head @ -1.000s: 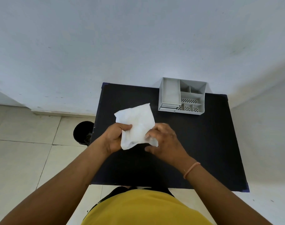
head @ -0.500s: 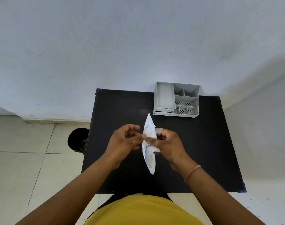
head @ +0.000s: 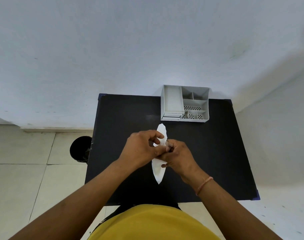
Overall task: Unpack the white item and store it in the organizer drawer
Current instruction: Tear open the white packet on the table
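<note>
A white packet point(head: 159, 168) is held edge-on above the middle of the black table point(head: 208, 153), its thin side facing me. My left hand point(head: 142, 149) pinches it from the left and my right hand point(head: 178, 155) from the right, fingertips meeting at its middle. What the packet contains is hidden. The grey organizer point(head: 185, 103) stands at the table's far edge, with a small drawer front at its lower left that looks closed.
A black bin point(head: 80, 150) stands on the tiled floor just left of the table. A pale wall rises behind the table and another runs along its right side. My yellow shirt point(head: 153, 224) fills the bottom of the view.
The packet has turned from lying flat and open-faced to standing edge-on. Both hands have closed in on its middle and now overlap.
</note>
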`<state>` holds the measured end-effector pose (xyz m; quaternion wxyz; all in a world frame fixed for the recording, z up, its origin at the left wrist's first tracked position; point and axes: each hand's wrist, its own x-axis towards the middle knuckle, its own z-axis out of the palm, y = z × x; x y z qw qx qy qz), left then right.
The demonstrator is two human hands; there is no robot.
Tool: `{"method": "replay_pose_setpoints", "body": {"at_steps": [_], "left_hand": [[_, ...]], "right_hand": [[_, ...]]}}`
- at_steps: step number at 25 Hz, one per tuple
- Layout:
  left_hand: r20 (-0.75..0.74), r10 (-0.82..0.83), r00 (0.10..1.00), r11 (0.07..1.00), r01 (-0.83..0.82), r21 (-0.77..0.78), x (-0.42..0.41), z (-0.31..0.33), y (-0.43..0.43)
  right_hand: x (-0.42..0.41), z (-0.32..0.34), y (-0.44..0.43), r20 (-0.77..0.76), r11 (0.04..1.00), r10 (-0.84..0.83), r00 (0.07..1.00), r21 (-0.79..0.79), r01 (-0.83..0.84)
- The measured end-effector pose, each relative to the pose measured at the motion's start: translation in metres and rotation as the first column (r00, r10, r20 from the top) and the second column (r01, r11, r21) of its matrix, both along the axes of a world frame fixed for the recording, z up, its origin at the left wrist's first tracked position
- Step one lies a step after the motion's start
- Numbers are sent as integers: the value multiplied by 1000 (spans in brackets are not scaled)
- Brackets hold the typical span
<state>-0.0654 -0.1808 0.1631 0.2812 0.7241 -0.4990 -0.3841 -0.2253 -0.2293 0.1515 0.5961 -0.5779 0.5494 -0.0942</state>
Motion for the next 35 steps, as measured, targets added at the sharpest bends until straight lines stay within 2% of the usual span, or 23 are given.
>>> {"method": "replay_pose_setpoints", "body": {"at_steps": [2,4,9,16,18,21,23,24,25,26,27,28,29,33,35], "left_hand": [[-103,-41,994,997,48,67,1,3,-1],[-199,-3,980,993,26,114,3,1,-1],[-461,261,848,962,-192,192,6,-5,3],[-518,557,649,829,-466,308,4,-7,7],[-493,557,669,830,-474,295,6,-7,9],[-444,516,732,856,-437,275,4,-6,13],[-449,504,738,864,-439,247,2,-5,15],[-463,483,743,875,-433,217,1,-4,16],[-459,442,770,895,-411,172,-1,-4,18],[-431,389,814,919,-374,124,-2,-4,20],[-394,335,856,941,-328,86,-5,-3,22],[-368,288,884,956,-285,63,-7,-3,24],[-358,255,898,966,-254,50,-9,-5,26],[-317,225,921,973,-227,31,-13,-8,32],[-298,247,922,968,-251,24,-12,-7,35]], "right_hand": [[-1,3,0,21,999,4,1000,35,-5],[-5,3,-1,67,996,-7,998,85,1],[-11,6,-2,193,965,-161,968,238,113],[-15,8,1,199,924,-325,924,276,266],[-18,10,5,160,944,-293,943,203,259],[-18,16,11,77,988,-150,986,56,146],[-20,20,12,2,997,-82,997,-1,82],[-24,23,13,-98,998,-15,995,-59,9],[-29,24,15,-280,975,82,956,-176,-136],[-33,24,19,-484,897,146,863,-303,-322],[-34,25,25,-609,782,137,782,-418,-462],[-34,22,31,-620,683,100,779,-527,-507],[-31,17,35,-579,631,95,810,-594,-498],[-11,-4,41,-315,628,174,933,-694,-352],[-5,-11,46,-198,620,151,968,-744,-249]]}}
